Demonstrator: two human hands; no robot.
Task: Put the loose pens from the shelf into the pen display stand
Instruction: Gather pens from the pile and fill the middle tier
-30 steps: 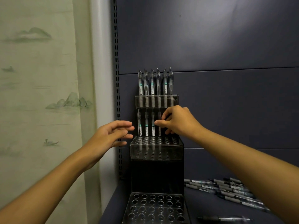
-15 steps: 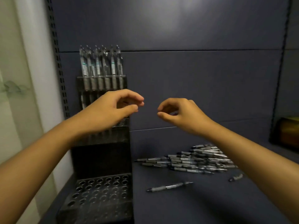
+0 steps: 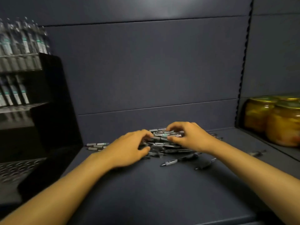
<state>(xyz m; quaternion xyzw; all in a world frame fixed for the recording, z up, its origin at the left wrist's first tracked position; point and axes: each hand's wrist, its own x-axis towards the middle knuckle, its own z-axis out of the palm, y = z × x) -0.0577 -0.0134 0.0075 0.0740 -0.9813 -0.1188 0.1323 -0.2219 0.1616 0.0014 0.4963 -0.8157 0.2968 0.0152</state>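
Head view: both hands have dropped from mid-air onto the pen pile [image 3: 164, 143], right of the display stand [image 3: 24, 95]. The left hand [image 3: 129, 148] and right hand [image 3: 186, 137] curl into it; whether either grips a pen, I cannot tell.

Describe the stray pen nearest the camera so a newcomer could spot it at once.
Start at the pen display stand on the left, then move right along the dark shelf to the pile of pens under both hands. The single pen lies just in front of the pile's right side, apart from it, pale grip end pointing left.

Dark blue panelled back wall [image 3: 146, 62], dim light; amber jars [image 3: 272, 119] right (neighbouring bay).
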